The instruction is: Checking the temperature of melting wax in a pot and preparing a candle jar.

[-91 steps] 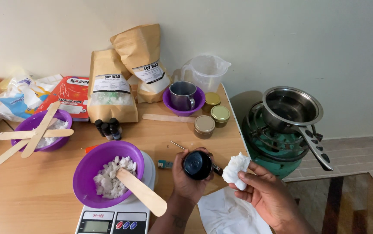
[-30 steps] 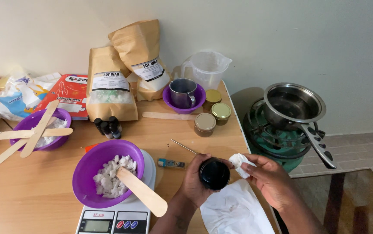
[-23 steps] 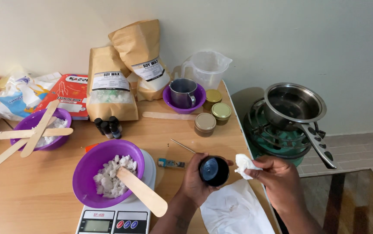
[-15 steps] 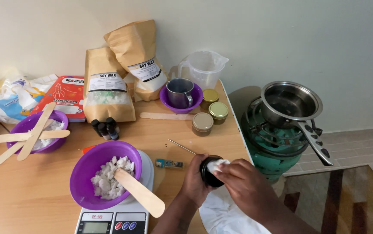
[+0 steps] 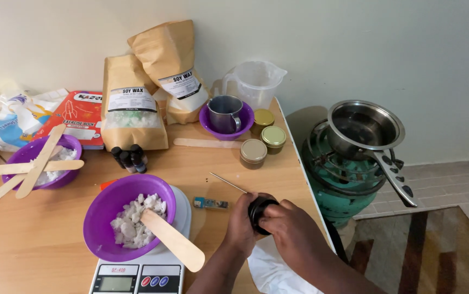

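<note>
My left hand grips a small black round container near the table's front right edge. My right hand covers the container's open side; the white tissue it held earlier is hidden under the fingers. A white cloth lies on the table under both hands. Just left sit a small blue lighter-like item and a thin metal rod. A purple bowl of white wax chunks with a wooden spatula rests on a digital scale.
Two brown wax bags stand at the back with a clear jug and a metal cup in a purple bowl. Three gold-lidded tins sit nearby. A steel pan rests on a green gas burner off the table's right edge.
My right hand moved left with the tissue and now presses it into the black container, covering it. My left hand kept hold of the container.
</note>
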